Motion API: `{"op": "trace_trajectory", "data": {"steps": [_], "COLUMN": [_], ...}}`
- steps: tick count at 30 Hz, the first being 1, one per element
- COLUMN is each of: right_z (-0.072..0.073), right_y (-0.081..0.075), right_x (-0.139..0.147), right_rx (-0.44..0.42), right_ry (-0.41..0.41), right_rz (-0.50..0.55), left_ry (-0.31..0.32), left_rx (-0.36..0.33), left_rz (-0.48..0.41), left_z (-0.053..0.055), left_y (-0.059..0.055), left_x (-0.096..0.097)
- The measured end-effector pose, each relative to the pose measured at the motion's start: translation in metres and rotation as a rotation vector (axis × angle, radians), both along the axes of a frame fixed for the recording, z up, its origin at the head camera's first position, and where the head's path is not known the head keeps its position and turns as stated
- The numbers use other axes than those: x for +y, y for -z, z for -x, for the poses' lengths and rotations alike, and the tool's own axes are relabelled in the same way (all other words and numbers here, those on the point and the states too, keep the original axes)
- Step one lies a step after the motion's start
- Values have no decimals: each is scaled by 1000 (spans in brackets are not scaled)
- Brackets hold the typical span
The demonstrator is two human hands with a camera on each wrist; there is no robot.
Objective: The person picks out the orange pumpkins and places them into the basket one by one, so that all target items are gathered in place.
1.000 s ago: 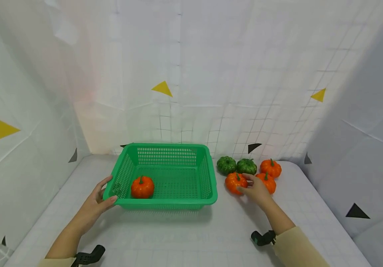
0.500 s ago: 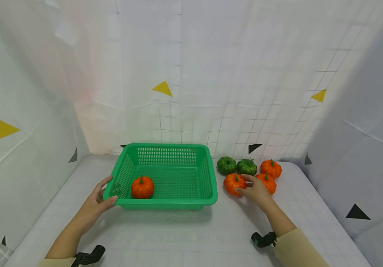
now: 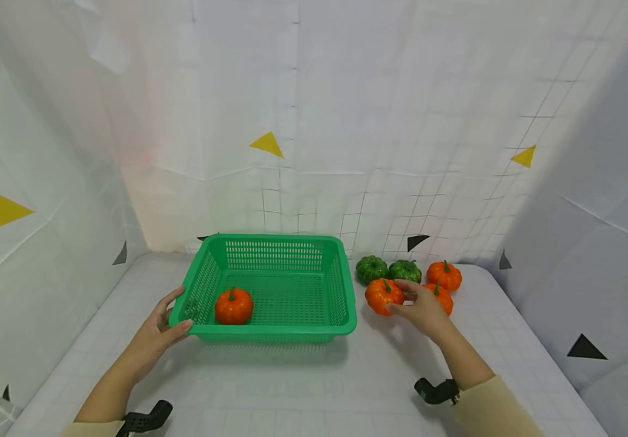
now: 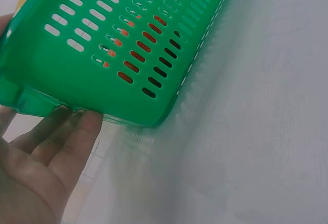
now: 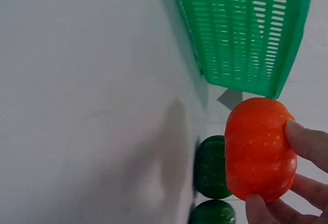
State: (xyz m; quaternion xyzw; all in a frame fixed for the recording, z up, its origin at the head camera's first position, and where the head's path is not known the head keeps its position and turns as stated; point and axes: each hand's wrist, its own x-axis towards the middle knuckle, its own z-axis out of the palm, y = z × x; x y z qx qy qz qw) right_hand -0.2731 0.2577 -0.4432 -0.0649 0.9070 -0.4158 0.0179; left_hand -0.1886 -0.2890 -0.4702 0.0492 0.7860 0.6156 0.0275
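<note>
My right hand (image 3: 424, 311) pinches a small orange pumpkin (image 3: 382, 296) between thumb and fingers. In the right wrist view this pumpkin (image 5: 259, 149) hangs above the table, apart from the green basket (image 5: 241, 34). On the left, my left hand (image 3: 149, 345) holds the near left corner of the basket (image 3: 270, 330), its thumb at the rim. The left wrist view has the fingers (image 4: 77, 142) under the rim, against the outside of the basket wall (image 4: 138, 96). Inside the basket, at its left, sits another orange pumpkin (image 3: 234, 306).
Two green pumpkins stand behind the held one: a left one (image 3: 371, 270) and a right one (image 3: 405, 272). Farther right are two orange pumpkins, the rear one (image 3: 444, 276) and the front one (image 3: 443, 298), partly behind my right hand. White sheeting (image 3: 347, 121) encloses the table.
The right hand has raised the orange pumpkin off the table and shifted it slightly left. The left hand and the basket have not moved.
</note>
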Motion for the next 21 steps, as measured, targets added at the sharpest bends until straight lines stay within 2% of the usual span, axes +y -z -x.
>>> {"op": "trace_trajectory", "data": {"steps": [3,10,21], "right_z": [-2,-8,-18], "right_y": [-8,-25,-48], "right_x": [-2,-9,-20], "right_rx": [19,-6,15], "right_ry": [-17,-20,-63], "right_rz": [-8,1,2], "left_ry": [-4,-5,-2], "left_rx": [-3,-3,-1], "left_rz": [7,9,-2], "left_z": [0,0,0], "left_y": [-1,0,1], "left_x": [1,1,0]}}
